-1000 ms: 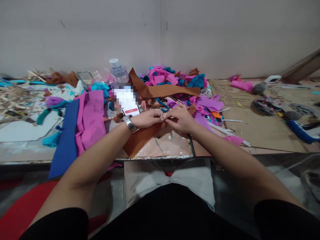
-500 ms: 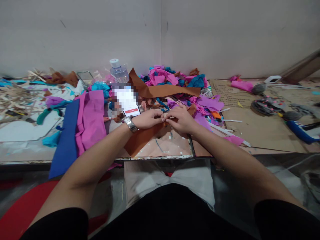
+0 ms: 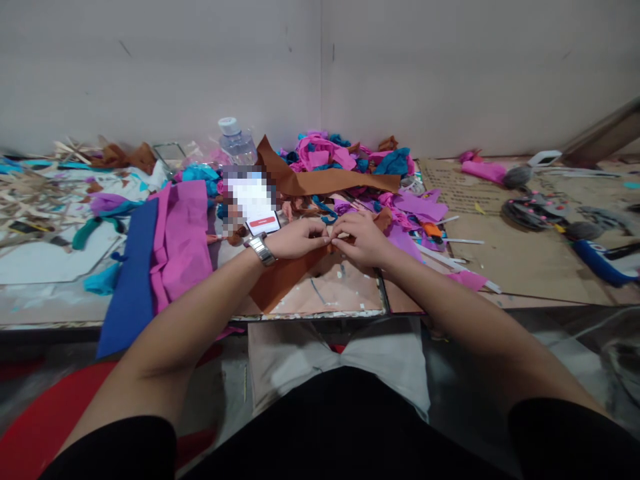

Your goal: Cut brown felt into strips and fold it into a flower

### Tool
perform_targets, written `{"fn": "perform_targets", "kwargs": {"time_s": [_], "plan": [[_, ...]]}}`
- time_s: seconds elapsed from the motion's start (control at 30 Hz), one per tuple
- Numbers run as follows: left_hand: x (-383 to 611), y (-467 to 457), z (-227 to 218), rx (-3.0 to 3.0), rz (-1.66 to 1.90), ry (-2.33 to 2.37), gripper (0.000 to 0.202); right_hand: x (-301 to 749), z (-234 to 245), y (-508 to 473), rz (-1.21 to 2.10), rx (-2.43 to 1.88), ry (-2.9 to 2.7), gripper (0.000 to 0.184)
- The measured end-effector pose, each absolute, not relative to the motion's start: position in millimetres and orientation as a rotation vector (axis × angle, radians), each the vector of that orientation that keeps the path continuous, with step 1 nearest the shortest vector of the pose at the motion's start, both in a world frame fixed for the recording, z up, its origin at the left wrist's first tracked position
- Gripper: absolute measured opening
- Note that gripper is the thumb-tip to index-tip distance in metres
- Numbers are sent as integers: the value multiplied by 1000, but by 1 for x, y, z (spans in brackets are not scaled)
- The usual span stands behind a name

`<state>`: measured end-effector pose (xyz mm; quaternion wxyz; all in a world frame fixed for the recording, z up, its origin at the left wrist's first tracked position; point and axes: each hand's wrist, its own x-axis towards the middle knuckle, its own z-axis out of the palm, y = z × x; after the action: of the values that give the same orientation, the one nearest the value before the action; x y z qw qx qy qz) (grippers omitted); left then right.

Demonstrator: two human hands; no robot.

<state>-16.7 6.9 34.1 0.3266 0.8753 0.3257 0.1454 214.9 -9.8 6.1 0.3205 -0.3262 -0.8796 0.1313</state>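
Observation:
My left hand point(image 3: 299, 239), with a metal watch point(image 3: 262, 249) on its wrist, is closed in a pinch over the middle of the table. Its fingertips meet those of my right hand point(image 3: 361, 238), which is pinched shut too. Between them the fingers grip the edge of a brown crepe paper piece point(image 3: 280, 283), whose larger part slants down to the left under my left hand. The exact spot of the grip is small and partly hidden by the fingers. A phone point(image 3: 261, 217) with a lit screen lies just beyond my left wrist.
A water bottle point(image 3: 237, 141) stands behind the phone. Beyond my hands lie a brown strip point(image 3: 345, 181) and crumpled pink and blue paper point(image 3: 327, 153). Pink sheets point(image 3: 187, 243) and a blue sheet point(image 3: 133, 280) hang near the left edge. White sticks point(image 3: 463, 241) and cardboard point(image 3: 505, 260) are right.

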Motion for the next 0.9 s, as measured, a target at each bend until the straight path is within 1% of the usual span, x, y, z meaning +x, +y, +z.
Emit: {"fn": "perform_targets", "kwargs": {"time_s": [0.23, 0.63, 0.9], "plan": [[-16, 6, 34, 2295, 386, 810, 32, 215, 6, -10, 348, -864, -2334, 8], [-13, 2, 33, 2329, 427, 844, 35, 215, 6, -8, 404, -848, -2326, 8], [-11, -1, 35, 2368, 433, 863, 31, 214, 7, -9, 445, -820, -2312, 9]]}}
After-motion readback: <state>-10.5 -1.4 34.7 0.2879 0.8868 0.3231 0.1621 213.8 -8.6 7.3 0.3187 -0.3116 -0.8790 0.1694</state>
